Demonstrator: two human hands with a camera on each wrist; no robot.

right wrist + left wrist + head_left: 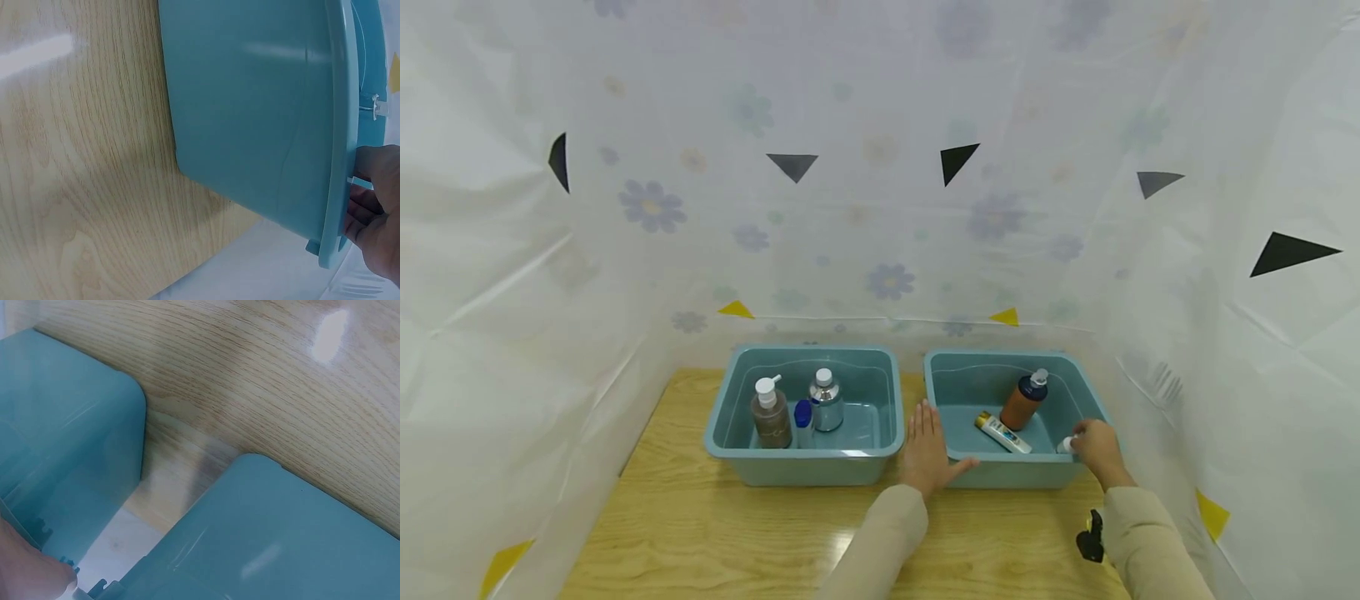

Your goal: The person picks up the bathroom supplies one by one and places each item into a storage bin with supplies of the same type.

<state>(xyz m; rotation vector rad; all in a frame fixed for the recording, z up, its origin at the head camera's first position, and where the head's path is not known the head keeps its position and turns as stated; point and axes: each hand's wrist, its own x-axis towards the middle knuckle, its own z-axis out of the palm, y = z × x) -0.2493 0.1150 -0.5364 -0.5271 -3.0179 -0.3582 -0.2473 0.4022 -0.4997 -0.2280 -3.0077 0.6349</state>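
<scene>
My left hand lies with straight fingers at the near left corner of the right teal bin, on its rim; only a part of this hand shows in the left wrist view. At that bin's near right corner, my right hand pinches a small white object, mostly covered by the fingers. In the right wrist view the curled right hand reaches over the rim. Inside the same bin, a brown pump bottle with a dark collar leans over. A white tube with a gold cap lies beside it.
A second teal bin stands to the left, holding a brown pump bottle, a blue-capped bottle and a silvery white-capped bottle. Both stand on a wooden table. A small black object is beside the right sleeve. White sheeting surrounds the table.
</scene>
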